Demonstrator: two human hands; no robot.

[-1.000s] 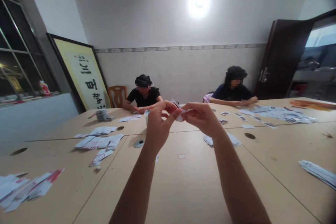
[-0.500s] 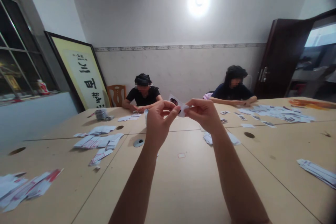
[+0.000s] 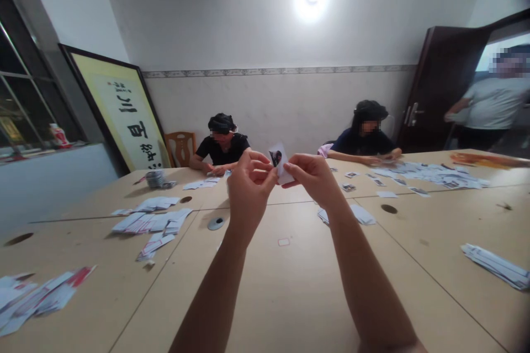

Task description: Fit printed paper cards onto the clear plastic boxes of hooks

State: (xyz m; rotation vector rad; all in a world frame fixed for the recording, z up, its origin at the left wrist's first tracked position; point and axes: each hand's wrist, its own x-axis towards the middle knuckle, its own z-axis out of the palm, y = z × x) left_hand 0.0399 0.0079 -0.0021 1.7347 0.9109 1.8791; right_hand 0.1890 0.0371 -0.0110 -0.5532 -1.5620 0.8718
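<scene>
Up in front of me, above the table, both hands grip one small white paper card (image 3: 285,175) with a dark printed picture on it. My left hand (image 3: 253,183) pinches its left side between thumb and fingers. At its right side, my right hand (image 3: 309,176) is closed on the card with thumb and forefinger. Fingers cover part of the card, so its full outline is hidden. Beyond my right forearm lies a small stack of white papers (image 3: 362,215), partly covered by the arm.
Piles of white paper slips (image 3: 151,222) lie on the wooden table (image 3: 285,298) at left, with a folded stack (image 3: 494,266) at right. Two co-workers sit across, near scattered printed cards (image 3: 439,174). A person (image 3: 492,102) stands by the door (image 3: 439,83). Round holes (image 3: 389,209) pierce the tabletop.
The card has turned more upright between my hands, showing more of its picture. A person has come into view at the doorway on the right. My view has shifted slightly.
</scene>
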